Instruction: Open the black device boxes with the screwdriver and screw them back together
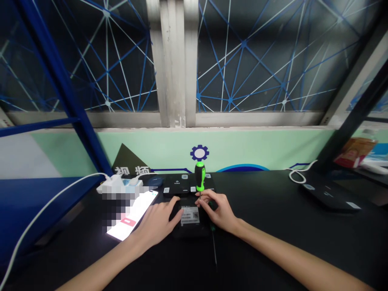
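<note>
Your right hand (220,210) hides the tip of the upright screwdriver (199,176) and part of the second screwdriver (214,250). Your left hand (159,218) covers some of the box (190,232); print on its label (188,216) is too small to read. Blocks obscure part of your phone (138,212). The bottle (359,149) is blurred. The bottom edge cuts off your forearms (285,254).

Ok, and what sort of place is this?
Probably a desk used for small electronics work: a green-and-black screwdriver stands upright over a labelled black device, and similar flat black devices lie on the same black tabletop.
</note>
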Action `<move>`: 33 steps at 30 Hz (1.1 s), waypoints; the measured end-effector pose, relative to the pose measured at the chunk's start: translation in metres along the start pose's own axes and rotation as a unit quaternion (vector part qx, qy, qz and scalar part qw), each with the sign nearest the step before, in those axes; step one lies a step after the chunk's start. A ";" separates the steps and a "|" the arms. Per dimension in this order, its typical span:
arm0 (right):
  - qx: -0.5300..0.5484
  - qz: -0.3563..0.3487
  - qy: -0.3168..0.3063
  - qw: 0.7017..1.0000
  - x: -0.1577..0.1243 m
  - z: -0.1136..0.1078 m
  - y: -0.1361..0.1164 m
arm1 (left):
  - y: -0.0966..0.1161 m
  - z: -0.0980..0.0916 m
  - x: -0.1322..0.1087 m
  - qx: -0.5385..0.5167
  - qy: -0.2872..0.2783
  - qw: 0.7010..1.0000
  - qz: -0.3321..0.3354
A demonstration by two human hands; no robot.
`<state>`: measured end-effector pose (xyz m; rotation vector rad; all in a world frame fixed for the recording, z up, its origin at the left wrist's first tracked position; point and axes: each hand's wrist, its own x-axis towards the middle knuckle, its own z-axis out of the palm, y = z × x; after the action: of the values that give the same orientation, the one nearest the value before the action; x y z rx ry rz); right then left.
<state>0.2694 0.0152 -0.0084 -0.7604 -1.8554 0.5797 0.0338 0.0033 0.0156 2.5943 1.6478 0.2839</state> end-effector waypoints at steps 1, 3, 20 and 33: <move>-0.004 0.002 0.004 1.000 0.000 0.001 0.001 | 0.000 0.000 0.000 0.000 -0.001 1.000 0.000; -0.008 0.007 0.013 1.000 0.000 0.002 0.003 | 0.000 0.000 0.000 0.000 0.001 1.000 0.001; -0.005 -0.002 0.011 1.000 0.000 0.000 0.000 | -0.003 0.003 -0.001 -0.008 0.007 1.000 0.004; 0.004 0.024 0.025 0.999 0.002 0.001 0.001 | -0.002 0.003 -0.001 0.001 0.014 1.000 0.008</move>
<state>0.2684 0.0169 -0.0083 -0.8083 -1.7921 0.5935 0.0320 0.0033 0.0125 2.6192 1.6369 0.3221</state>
